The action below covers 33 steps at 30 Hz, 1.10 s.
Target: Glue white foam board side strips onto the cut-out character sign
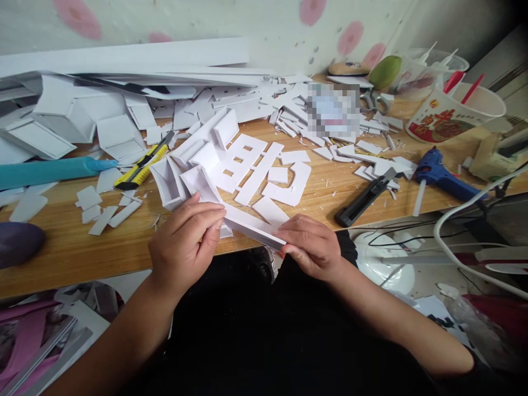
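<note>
White strip (252, 226): seemingly being positioned.
Left hand (185, 236): strip gripped.
Right hand (312, 245): strip's end pinched; steadiness probably needed next.

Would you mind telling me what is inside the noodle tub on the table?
Two red utensils stick up from the tub; its near side hides their lower ends and the bottom.

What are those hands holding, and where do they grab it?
A white strip: the right hand pinches one end, and the left hand is at the other, its grip partly hidden.
</note>
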Motion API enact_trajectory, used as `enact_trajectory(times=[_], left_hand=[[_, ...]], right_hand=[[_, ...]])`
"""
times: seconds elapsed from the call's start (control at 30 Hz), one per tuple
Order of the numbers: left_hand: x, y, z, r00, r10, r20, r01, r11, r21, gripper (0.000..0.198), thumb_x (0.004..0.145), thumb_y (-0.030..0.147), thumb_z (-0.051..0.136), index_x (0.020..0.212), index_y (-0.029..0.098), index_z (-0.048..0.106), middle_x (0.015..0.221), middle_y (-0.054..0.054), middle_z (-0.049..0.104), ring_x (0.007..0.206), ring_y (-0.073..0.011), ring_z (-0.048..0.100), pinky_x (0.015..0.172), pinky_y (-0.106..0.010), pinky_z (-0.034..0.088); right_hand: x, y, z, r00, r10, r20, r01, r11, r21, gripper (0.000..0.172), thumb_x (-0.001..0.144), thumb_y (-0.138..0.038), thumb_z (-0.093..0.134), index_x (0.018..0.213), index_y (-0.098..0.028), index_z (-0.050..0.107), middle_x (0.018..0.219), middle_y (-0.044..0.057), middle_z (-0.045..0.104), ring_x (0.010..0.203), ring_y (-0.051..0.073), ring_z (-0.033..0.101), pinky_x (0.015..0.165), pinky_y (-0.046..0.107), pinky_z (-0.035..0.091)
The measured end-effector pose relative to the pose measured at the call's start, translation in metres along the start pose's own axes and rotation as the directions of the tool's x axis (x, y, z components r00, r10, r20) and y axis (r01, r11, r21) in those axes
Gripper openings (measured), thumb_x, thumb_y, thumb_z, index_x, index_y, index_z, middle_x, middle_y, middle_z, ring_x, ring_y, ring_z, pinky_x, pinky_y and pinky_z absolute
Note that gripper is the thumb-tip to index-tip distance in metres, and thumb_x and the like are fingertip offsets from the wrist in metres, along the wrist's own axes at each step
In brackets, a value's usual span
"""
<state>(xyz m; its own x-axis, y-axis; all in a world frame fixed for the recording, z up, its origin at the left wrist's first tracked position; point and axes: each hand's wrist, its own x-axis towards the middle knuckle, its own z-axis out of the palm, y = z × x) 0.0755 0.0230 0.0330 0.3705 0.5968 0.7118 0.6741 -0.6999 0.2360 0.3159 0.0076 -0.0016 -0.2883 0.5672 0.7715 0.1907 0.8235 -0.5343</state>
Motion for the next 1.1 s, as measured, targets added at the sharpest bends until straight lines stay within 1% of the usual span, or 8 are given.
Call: enact_trajectory(times=[0.13, 0.23, 0.57, 0.8, 0.97, 1.1], left_hand=[[0.0006, 0.0007, -0.0010, 1.000, -0.004, 0.012, 0.004, 1.000, 0.005, 0.026, 0.077, 0.001, 0.066, 0.097, 0.016, 0.067, 0.095, -0.004, 0.072, 0.090, -0.0169, 0.069, 0.103, -0.041, 0.052], [0.0009, 0.0009, -0.0016, 1.000, -0.011, 0.020, 0.011, 1.000, -0.012, 0.025, 0.078, 0.002, 0.066, 0.098, 0.017, 0.066, 0.096, -0.003, 0.072, 0.090, -0.0164, 0.069, 0.105, -0.042, 0.051], [0.0019, 0.0015, -0.0029, 0.999, -0.009, 0.037, 0.009, 1.000, -0.002, 0.025, 0.079, 0.001, 0.065, 0.098, 0.017, 0.066, 0.097, -0.003, 0.072, 0.094, -0.0153, 0.069, 0.107, -0.038, 0.050], [0.0021, 0.0013, -0.0028, 0.999, 0.001, 0.035, -0.001, 1.000, -0.006, 0.025, 0.078, 0.000, 0.065, 0.098, 0.016, 0.066, 0.097, -0.004, 0.072, 0.093, -0.0150, 0.068, 0.106, -0.039, 0.051], [0.0019, 0.0008, -0.0028, 0.999, -0.008, 0.039, 0.008, 1.000, -0.005, 0.025, 0.079, 0.002, 0.065, 0.098, 0.018, 0.066, 0.097, -0.002, 0.072, 0.092, -0.0149, 0.068, 0.105, -0.040, 0.051], [0.0022, 0.0009, -0.0022, 0.999, -0.010, 0.042, 0.010, 1.000, -0.012, 0.026, 0.080, 0.003, 0.064, 0.100, 0.019, 0.066, 0.097, -0.003, 0.072, 0.091, -0.0158, 0.069, 0.104, -0.045, 0.052]], right_hand=[[-0.0013, 0.0016, 0.0003, 1.000, -0.024, -0.006, 0.024, 1.000, -0.001, 0.017, 0.092, -0.020, 0.059, 0.104, -0.011, 0.068, 0.078, 0.014, 0.070, 0.072, 0.020, 0.066, 0.063, 0.035, 0.055], [-0.0023, 0.0024, 0.0004, 0.999, -0.034, -0.009, 0.034, 0.999, 0.002, 0.018, 0.091, -0.018, 0.061, 0.106, -0.011, 0.068, 0.079, 0.014, 0.070, 0.072, 0.021, 0.066, 0.063, 0.035, 0.056], [-0.0018, 0.0022, 0.0008, 0.999, -0.037, -0.016, 0.037, 0.999, -0.003, 0.017, 0.090, -0.017, 0.061, 0.105, -0.013, 0.068, 0.079, 0.012, 0.070, 0.072, 0.020, 0.066, 0.062, 0.034, 0.056], [-0.0014, 0.0020, 0.0005, 0.999, -0.045, -0.014, 0.045, 0.999, -0.002, 0.016, 0.090, -0.017, 0.061, 0.102, -0.010, 0.068, 0.078, 0.014, 0.069, 0.072, 0.020, 0.066, 0.062, 0.035, 0.056], [-0.0013, 0.0021, 0.0010, 0.999, -0.047, -0.012, 0.047, 0.999, -0.007, 0.016, 0.090, -0.017, 0.061, 0.104, -0.012, 0.068, 0.078, 0.012, 0.069, 0.072, 0.020, 0.066, 0.062, 0.034, 0.056], [-0.0021, 0.0025, 0.0010, 0.999, -0.046, -0.020, 0.046, 0.999, 0.006, 0.017, 0.089, -0.016, 0.062, 0.105, -0.012, 0.068, 0.079, 0.012, 0.069, 0.072, 0.020, 0.066, 0.062, 0.034, 0.056]])
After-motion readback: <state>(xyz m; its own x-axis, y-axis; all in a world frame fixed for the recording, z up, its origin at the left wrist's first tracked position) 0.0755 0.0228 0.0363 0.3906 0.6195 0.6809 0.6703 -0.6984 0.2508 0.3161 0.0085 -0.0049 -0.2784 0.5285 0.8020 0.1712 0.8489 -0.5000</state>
